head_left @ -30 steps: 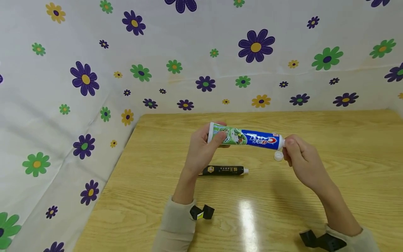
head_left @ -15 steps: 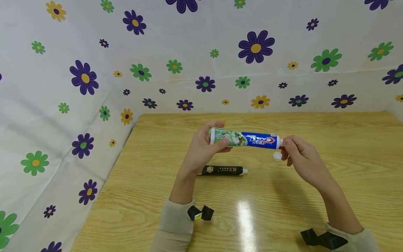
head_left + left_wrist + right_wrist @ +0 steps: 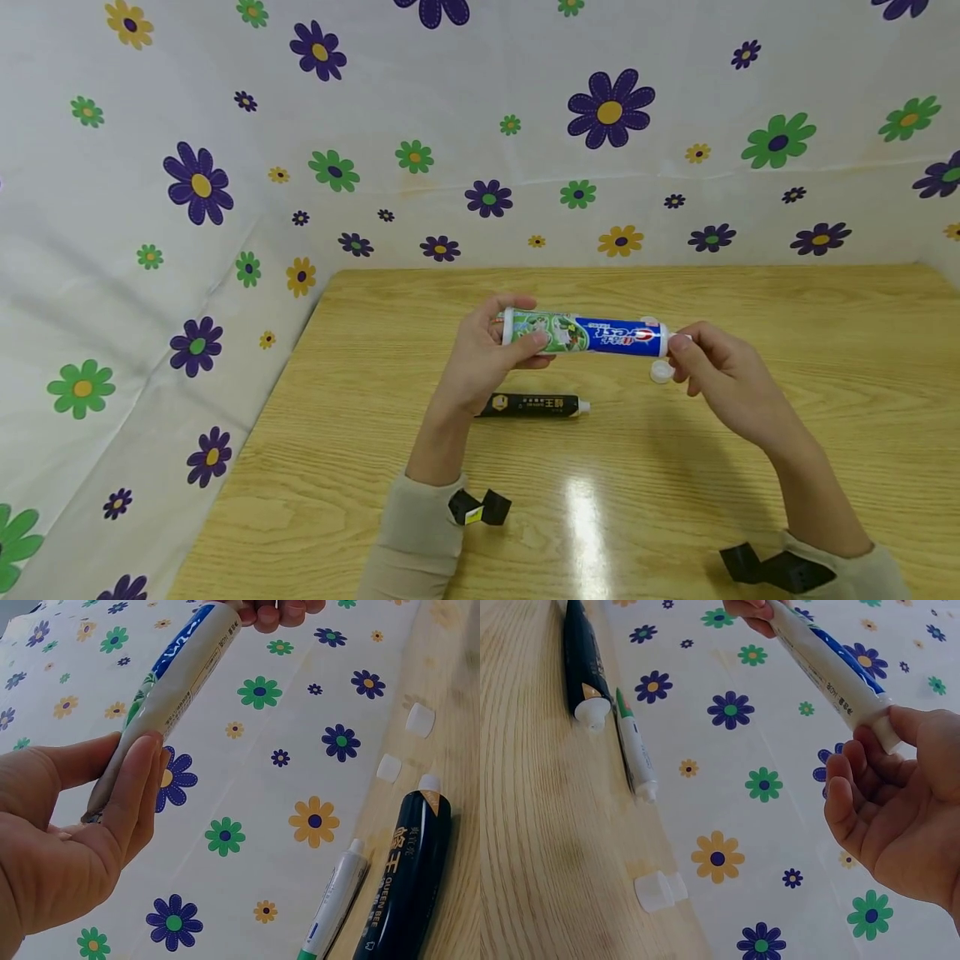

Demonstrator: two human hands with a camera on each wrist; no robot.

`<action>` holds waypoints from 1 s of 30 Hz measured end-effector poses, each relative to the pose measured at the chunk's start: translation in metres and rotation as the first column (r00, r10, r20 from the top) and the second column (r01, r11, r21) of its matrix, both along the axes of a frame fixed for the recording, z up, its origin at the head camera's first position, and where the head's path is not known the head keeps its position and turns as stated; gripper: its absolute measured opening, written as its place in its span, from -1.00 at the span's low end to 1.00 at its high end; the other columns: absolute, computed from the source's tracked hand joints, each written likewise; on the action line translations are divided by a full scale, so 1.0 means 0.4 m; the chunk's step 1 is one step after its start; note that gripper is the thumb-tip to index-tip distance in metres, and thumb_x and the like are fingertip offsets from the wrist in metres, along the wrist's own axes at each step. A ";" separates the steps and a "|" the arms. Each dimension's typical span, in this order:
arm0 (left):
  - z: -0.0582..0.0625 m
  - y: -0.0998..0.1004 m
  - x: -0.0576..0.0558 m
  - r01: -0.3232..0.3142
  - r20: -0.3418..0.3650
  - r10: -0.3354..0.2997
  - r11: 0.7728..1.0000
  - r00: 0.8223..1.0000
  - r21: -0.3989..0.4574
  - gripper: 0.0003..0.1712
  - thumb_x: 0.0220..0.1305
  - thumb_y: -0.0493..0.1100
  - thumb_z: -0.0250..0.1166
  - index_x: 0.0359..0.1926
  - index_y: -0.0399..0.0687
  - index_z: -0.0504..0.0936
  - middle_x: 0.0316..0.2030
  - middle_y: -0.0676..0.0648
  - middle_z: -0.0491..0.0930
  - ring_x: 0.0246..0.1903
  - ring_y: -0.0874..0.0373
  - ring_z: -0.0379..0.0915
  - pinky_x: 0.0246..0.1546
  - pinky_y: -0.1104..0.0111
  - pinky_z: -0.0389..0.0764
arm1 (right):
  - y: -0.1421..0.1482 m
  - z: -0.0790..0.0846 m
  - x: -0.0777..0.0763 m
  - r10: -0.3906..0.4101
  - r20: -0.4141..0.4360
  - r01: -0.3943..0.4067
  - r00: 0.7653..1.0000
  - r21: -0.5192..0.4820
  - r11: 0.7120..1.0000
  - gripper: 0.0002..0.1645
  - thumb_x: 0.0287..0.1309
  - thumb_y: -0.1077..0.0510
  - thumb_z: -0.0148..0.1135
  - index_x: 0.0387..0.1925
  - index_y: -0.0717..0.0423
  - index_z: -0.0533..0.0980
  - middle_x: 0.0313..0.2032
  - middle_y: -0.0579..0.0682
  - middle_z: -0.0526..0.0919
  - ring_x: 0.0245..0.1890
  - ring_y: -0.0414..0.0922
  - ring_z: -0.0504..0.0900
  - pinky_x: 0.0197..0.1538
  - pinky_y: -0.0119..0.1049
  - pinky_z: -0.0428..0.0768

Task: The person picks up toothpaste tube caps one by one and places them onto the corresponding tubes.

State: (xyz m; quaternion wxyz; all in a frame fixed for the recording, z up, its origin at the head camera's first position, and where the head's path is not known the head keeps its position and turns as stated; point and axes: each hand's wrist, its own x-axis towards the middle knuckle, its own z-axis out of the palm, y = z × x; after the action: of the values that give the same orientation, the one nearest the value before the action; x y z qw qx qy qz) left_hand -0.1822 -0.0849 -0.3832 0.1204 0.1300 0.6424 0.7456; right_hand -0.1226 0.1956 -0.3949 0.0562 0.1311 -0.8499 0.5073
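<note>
A blue and green toothpaste tube [image 3: 615, 335] is held lengthwise above the table, its crimped tail to the left. My left hand [image 3: 480, 354] grips the tail end, thumb over the printed front. My right hand [image 3: 723, 379] pinches the white cap end between thumb and fingers; in the right wrist view, the white cap [image 3: 885, 733] shows at the fingertips. Below lies a black toothpaste tube [image 3: 534, 406], partly covered by the left wrist in the head view. Under the held tube sits a loose white cap [image 3: 662, 372].
Both wrist views show a smaller white tube with a green end [image 3: 334, 904] beside the black one. A second white cap [image 3: 388, 768] lies near the first on the wooden table [image 3: 337, 467]. Flower-patterned cloth [image 3: 450, 83] rises behind and to the left.
The tube's tail has dropped slightly with the left hand, and the left thumb sits farther along the tube. The right hand stays at the cap end, its fingers shifting a little.
</note>
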 end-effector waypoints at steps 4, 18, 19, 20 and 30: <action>-0.001 0.001 -0.004 0.002 0.044 -0.002 1.000 0.999 0.012 -0.50 0.35 -0.48 0.18 0.28 -0.26 0.36 -0.03 -0.43 0.53 -0.28 0.05 0.69 -0.21 0.32 0.71 | 0.010 0.001 0.001 0.013 -0.003 -0.014 1.000 -0.003 1.000 -0.72 0.53 0.13 -0.06 -0.14 0.26 0.50 -0.39 0.04 0.52 -0.41 -0.16 0.50 -0.40 -0.41 0.55; 0.000 -0.007 -0.004 0.061 0.076 -0.069 0.993 0.995 0.104 -0.63 0.46 -0.44 0.04 0.23 -0.26 0.38 0.06 -0.41 0.44 -0.18 -0.02 0.66 -0.16 0.33 0.70 | 0.041 0.008 0.003 0.024 -0.047 -0.024 0.999 0.007 1.000 -0.77 0.48 0.21 0.04 -0.04 0.28 0.53 -0.39 0.04 0.54 -0.44 -0.17 0.51 -0.41 -0.41 0.55; 0.000 -0.008 -0.003 0.065 0.074 -0.073 0.992 0.995 0.105 -0.64 0.45 -0.45 0.03 0.22 -0.26 0.37 0.06 -0.42 0.43 -0.18 -0.02 0.66 -0.17 0.33 0.70 | 0.043 0.008 0.004 0.024 -0.050 -0.023 0.998 0.007 1.000 -0.78 0.47 0.21 0.05 -0.04 0.28 0.53 -0.38 0.03 0.54 -0.43 -0.18 0.51 -0.40 -0.42 0.56; -0.001 -0.009 -0.004 0.068 0.074 -0.076 0.992 0.994 0.107 -0.64 0.45 -0.46 0.03 0.22 -0.27 0.37 0.06 -0.42 0.42 -0.19 -0.02 0.67 -0.17 0.34 0.70 | 0.044 0.008 0.004 0.024 -0.051 -0.024 0.998 0.008 1.000 -0.78 0.46 0.21 0.06 -0.04 0.28 0.53 -0.38 0.01 0.54 -0.43 -0.18 0.51 -0.40 -0.42 0.56; 0.000 -0.032 -0.013 0.237 0.039 -0.236 0.970 0.971 -0.054 -0.16 0.20 -0.61 0.20 0.43 -0.14 0.12 0.13 -0.49 0.44 -0.06 -0.12 0.63 -0.03 0.23 0.66 | 0.056 0.003 -0.003 0.046 -0.016 -0.045 0.999 0.038 0.998 -0.80 0.45 0.19 0.09 -0.08 0.23 0.57 -0.38 0.05 0.54 -0.44 -0.16 0.51 -0.40 -0.39 0.55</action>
State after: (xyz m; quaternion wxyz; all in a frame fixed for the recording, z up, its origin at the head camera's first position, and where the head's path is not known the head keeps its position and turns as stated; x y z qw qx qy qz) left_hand -0.1875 -0.0977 -0.3833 0.2224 0.1902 0.6417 0.7089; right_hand -0.1238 0.2178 -0.3938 0.0493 0.1558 -0.8556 0.4912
